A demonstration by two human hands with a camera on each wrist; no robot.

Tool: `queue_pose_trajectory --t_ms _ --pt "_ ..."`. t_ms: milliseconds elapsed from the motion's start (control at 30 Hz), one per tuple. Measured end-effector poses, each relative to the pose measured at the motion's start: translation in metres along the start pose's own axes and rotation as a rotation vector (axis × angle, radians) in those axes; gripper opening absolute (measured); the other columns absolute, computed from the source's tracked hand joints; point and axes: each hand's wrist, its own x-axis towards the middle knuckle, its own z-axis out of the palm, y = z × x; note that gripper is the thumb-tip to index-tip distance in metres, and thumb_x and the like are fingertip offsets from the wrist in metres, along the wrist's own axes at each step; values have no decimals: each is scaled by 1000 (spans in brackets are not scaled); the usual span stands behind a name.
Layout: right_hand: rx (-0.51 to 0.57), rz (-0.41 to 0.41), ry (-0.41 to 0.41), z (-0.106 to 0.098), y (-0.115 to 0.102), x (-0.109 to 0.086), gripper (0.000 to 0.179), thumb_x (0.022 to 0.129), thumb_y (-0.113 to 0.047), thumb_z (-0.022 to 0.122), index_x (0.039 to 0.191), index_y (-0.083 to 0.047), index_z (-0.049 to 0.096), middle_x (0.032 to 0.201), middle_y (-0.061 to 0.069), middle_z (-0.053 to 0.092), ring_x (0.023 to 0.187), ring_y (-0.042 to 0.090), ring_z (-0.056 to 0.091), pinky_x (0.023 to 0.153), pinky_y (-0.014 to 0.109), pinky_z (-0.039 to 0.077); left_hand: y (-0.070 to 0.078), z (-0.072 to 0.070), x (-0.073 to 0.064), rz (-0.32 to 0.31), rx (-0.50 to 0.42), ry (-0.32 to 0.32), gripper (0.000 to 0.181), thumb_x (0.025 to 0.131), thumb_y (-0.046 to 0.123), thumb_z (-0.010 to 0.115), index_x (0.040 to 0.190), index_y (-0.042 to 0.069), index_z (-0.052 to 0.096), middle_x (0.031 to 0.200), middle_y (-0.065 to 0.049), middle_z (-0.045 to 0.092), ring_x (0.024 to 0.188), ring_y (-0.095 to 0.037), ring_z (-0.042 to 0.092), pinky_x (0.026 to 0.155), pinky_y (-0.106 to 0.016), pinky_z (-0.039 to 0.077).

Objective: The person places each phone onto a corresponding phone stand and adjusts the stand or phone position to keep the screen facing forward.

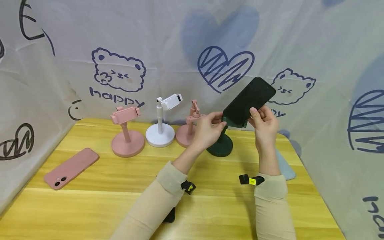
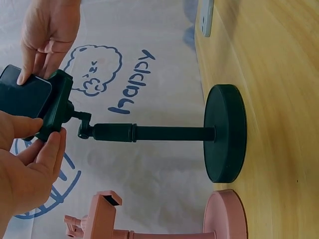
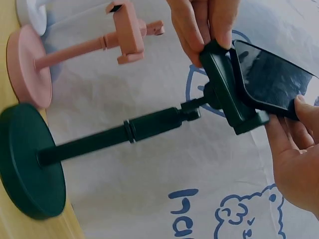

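Observation:
At the back right of the table stands a dark green phone stand point(image 1: 220, 148), its round base on the wood and its clamp point(image 2: 59, 104) tilted. My left hand point(image 1: 208, 131) pinches one end of that clamp between thumb and fingers. A black phone point(image 1: 252, 100) slants up from the clamp, its lower end at the clamp's face. My right hand point(image 1: 267, 128) holds the phone by its side edge, thumb on the screen side and fingers behind. In the right wrist view, the phone's edge point(image 3: 266, 107) overlaps the clamp's lower jaw.
Left of the green stand are a pink stand point(image 1: 183, 136), a white stand point(image 1: 160, 136) and another pink stand point(image 1: 128, 145). A pink phone point(image 1: 72, 168) lies at the left. Behind my right forearm lies a light blue phone point(image 1: 286, 166). A black object point(image 1: 170, 216) shows beside my left sleeve.

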Motion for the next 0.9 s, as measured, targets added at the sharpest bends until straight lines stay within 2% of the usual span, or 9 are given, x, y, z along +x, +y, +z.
queue_pose_trajectory --t_ms 67,200,300,433,667,900 --pt "-11 24 -42 -3 -1 6 25 96 -13 75 119 -3 73 102 2 76 90 13 72 75 21 62 0 1 0 -9 -3 -2 35 98 8 72 133 0 68 121 -15 72 110 -24 69 90 -23 59" --pt "39 130 -123 -7 -3 17 36 96 -14 75 129 -1 69 105 2 76 90 13 72 71 21 60 0 1 2 -18 -8 -4 35 98 9 72 132 0 68 118 -15 73 109 -25 70 90 -24 59" --pt "96 181 -170 -11 -1 24 36 96 -13 74 130 -3 68 106 2 76 89 12 72 71 21 60 0 1 3 -21 -2 -5 35 98 9 72 132 1 68 118 -14 73 109 -24 70 89 -23 59" --pt "150 190 -208 -15 4 28 28 96 -8 73 123 -4 71 105 3 77 89 13 73 74 23 62 2 1 2 -36 7 -2 35 98 10 72 132 1 69 118 -13 73 108 -22 70 90 -23 59" --pt "146 192 -232 -16 7 30 35 93 -7 77 127 -3 68 110 5 75 92 14 72 77 24 62 4 1 2 -55 32 -1 35 98 11 73 132 1 69 118 -13 73 107 -22 70 90 -25 59" --pt "17 124 -221 -13 6 29 29 96 -5 73 125 -9 68 105 0 72 85 10 67 72 19 59 4 0 6 -29 73 -5 37 97 18 76 130 2 70 114 -11 75 102 -22 72 84 -27 62"
